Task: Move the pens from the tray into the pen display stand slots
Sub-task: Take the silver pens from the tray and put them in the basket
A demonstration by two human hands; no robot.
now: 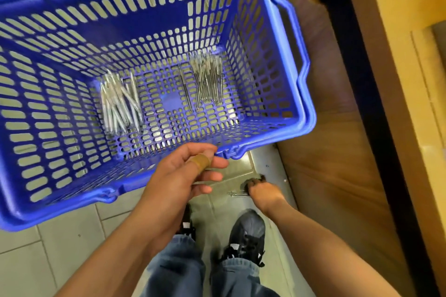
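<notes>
The left hand (183,173) is nearest, palm up just in front of the near rim of the blue basket (277,38). Its fingers are loosely curled and a thin pale stick, probably a pen, seems to lie across them, though blur makes that hard to tell. A tan plaster (200,163) wraps the thumb.

The basket sits on the tiled floor (31,265) and its slotted walls let the tiles show through. Inside, toward the left wall of its bottom, lies a heap of white pens (120,102), crossed over one another. Toward the right wall is a second bunch of thinner dark pens (208,77), mostly lying parallel, with one dark pen (185,88) lying apart just left of that bunch. The middle of the basket bottom between the two heaps is bare.

Right of the left hand, lower and near the floor, the right hand (261,191) reaches down with its fingers bent onto a pen (237,193) lying on the tiles just outside the basket's near right corner; whether it actually pinches it cannot be told.

Below are two black shoes (248,231) and blue jeans (173,270); wooden panelling (337,176) runs along the right
</notes>
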